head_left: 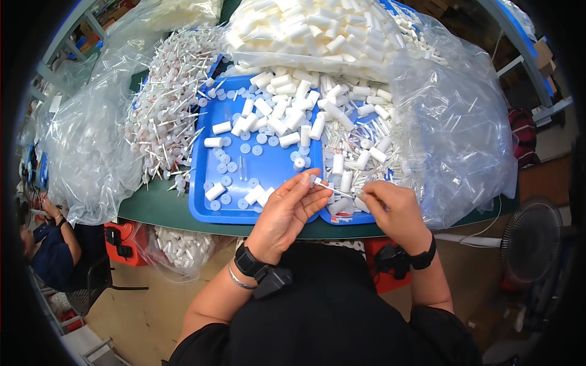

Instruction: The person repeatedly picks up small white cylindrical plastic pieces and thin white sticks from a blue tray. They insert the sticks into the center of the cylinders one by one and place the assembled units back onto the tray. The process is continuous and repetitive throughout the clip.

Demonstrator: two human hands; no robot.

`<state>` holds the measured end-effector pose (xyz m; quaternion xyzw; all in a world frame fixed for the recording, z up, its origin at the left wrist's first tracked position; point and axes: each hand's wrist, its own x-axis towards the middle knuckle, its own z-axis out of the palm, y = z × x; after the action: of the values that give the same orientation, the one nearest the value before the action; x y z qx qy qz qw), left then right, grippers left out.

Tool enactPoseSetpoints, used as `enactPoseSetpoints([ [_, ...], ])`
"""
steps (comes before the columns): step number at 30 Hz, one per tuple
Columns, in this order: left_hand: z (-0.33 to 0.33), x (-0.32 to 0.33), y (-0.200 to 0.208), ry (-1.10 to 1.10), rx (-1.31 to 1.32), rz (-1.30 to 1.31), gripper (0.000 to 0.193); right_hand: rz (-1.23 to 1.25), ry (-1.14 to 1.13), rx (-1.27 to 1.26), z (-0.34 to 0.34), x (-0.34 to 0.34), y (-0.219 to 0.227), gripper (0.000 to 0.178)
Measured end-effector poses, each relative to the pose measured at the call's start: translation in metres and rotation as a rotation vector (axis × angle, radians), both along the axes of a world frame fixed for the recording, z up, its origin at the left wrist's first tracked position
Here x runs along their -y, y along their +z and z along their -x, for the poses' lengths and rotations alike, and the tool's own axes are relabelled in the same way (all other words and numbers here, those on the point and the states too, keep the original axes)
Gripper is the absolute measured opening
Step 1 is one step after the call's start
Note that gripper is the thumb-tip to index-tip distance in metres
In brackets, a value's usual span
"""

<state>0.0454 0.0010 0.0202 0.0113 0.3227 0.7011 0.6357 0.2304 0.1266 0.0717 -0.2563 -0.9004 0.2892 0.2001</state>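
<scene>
Over the near edge of a dark green worktable [155,207], a person's bare hands come together around a thin white plastic rod [332,189], which is held in the air above the left part of a blue plastic right-hand tray [351,220]. The left hand [287,207], palm turned up, pinches the rod's near end between thumb and fingertips, where a small pale round piece [314,180] shows. The right hand [394,210] is curled, its fingertips drawn together at the rod's other end; whether they grip it cannot be told. Black wristbands [246,263] circle both wrists, with a silver bracelet [240,279] on the left one.

Just beside, a blue plastic left-hand tray [271,174] bears white foam-like cylinders [262,107] and translucent bluish discs [232,166]. More cylinders lie among slim white sticks [351,146] in the right-hand tray. Beyond them rests a clear plastic bag packed with cream-white cylinders [317,33]; to the left spreads a heap of white stemmed pieces with round discs [174,85]. Crumpled clear plastic sheeting [452,140] covers the right side. At far left, a co-worker in dark clothing [54,259] sits well apart.
</scene>
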Motion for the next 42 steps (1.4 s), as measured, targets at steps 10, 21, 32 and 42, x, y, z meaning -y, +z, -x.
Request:
enactPoseSetpoints([
  [10,-0.002,0.002,0.002,0.018,-0.044,0.001,0.038,-0.082,0.053,0.034,0.011,0.009,-0.001,0.005],
  [21,-0.001,0.002,-0.002,0.048,-0.101,0.013,0.035,-0.068,0.021,0.019,0.011,0.010,-0.004,0.007],
  [32,0.004,0.007,0.003,0.002,-0.310,-0.045,0.040,-0.193,0.061,-0.052,0.016,0.008,-0.003,0.011],
  [42,0.000,0.012,0.003,-0.152,-0.421,-0.134,0.039,1.095,-0.032,-0.018,0.023,0.007,-0.014,0.024],
])
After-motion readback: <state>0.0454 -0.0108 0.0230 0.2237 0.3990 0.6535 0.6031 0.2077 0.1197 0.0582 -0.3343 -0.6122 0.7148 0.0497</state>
